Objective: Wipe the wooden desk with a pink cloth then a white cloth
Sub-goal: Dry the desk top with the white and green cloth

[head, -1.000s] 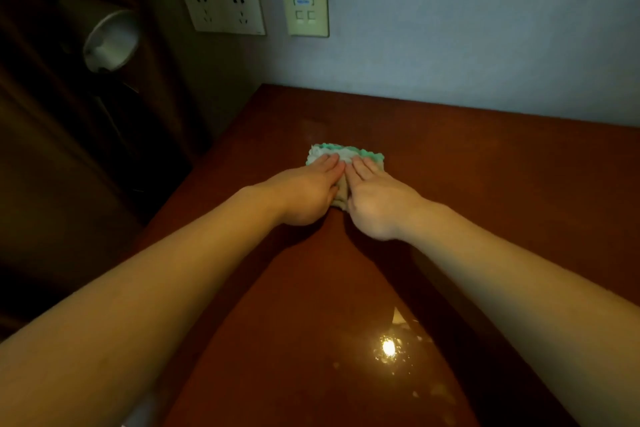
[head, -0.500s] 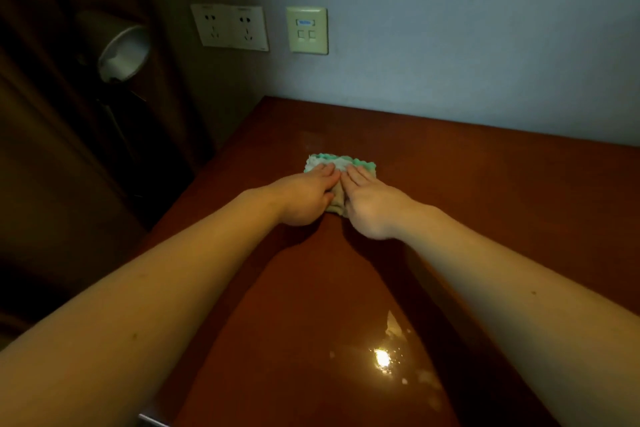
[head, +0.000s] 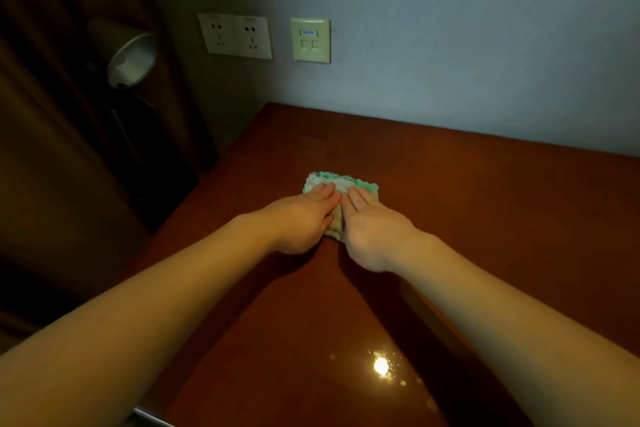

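Note:
A white cloth with a green scalloped edge lies folded on the glossy reddish wooden desk, near its far left corner. My left hand and my right hand lie side by side, palms down, on top of it. The fingers are together and press the cloth flat against the wood. Only the cloth's far edge and a strip between the hands show. No pink cloth is in view.
The desk meets a pale wall at the back, which carries a double socket plate and a data plate. A lamp head hangs left of the desk's left edge, before dark curtains. A light glare marks the near desktop.
Both hands stay pressed on the cloth and have drawn it slightly nearer and leftwards on the desk. My view has tipped up, showing more wall.

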The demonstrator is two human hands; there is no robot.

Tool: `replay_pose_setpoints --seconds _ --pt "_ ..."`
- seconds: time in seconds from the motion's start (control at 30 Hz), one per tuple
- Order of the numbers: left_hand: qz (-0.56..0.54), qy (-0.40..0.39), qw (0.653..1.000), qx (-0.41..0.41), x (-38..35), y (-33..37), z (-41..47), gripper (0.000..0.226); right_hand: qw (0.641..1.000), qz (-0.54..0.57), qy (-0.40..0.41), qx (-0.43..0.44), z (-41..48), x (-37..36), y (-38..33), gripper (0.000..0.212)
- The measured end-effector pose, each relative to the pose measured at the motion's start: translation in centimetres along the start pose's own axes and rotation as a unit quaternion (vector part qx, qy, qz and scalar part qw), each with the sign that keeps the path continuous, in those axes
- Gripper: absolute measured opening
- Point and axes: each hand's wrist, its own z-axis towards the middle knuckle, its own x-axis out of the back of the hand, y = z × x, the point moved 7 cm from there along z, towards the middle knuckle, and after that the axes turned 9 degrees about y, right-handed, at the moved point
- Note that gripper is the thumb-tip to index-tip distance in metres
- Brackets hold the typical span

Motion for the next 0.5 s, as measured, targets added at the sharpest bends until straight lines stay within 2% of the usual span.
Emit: replay_pose_setpoints --seconds 0.1,0.33,0.5 --pt "0.010 0.016 1.000 -0.017 -1.0 0.7 -1.8 0.059 0.999 -0.037 0.019 0.015 -1.7 -1.1 -0.9 0.065" --pt "0.019 0.010 1.000 0.011 0.1 -0.6 1.4 0.059 1.000 0.008 0.019 -0.001 2.0 0.0 0.7 0.064" --pt "0.005 0.023 0.999 -0.025 -1.0 0.8 -2.5 0.059 0.997 -0.043 0.054 0.026 -2.6 -0.5 -1.7 0.064"
